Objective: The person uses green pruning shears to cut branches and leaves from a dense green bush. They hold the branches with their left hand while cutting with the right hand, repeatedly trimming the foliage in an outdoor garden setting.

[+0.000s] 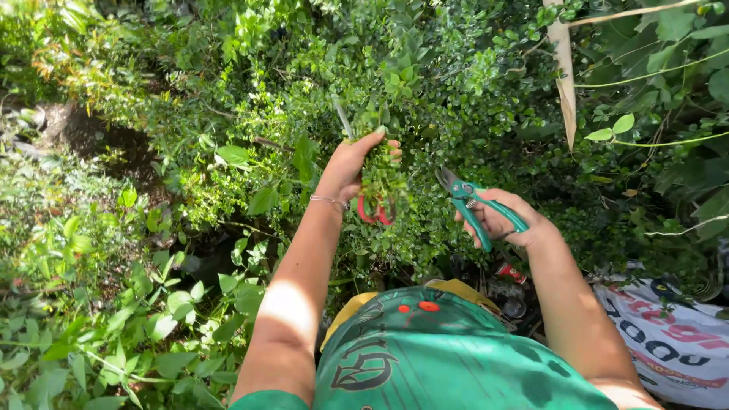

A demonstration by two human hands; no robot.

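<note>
A leafy green sprig (380, 171) is gripped in the left hand (355, 163), red-handled scissors (373, 211) dangling below its fingers; green-handled pruning shears (478, 209) are clenched in the right hand (510, 222), best closed just beneath the left fingers.

Leaves of the bush (425, 83) cover most of the red-handled tool (375, 211) beside the left hand (351, 168); right of the bush, the printed sack (672, 345) runs off the picture's edge

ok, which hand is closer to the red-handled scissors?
Left. The left hand holds the red-handled scissors together with a leafy sprig. The right hand is off to their right, gripping green pruning shears.
</note>
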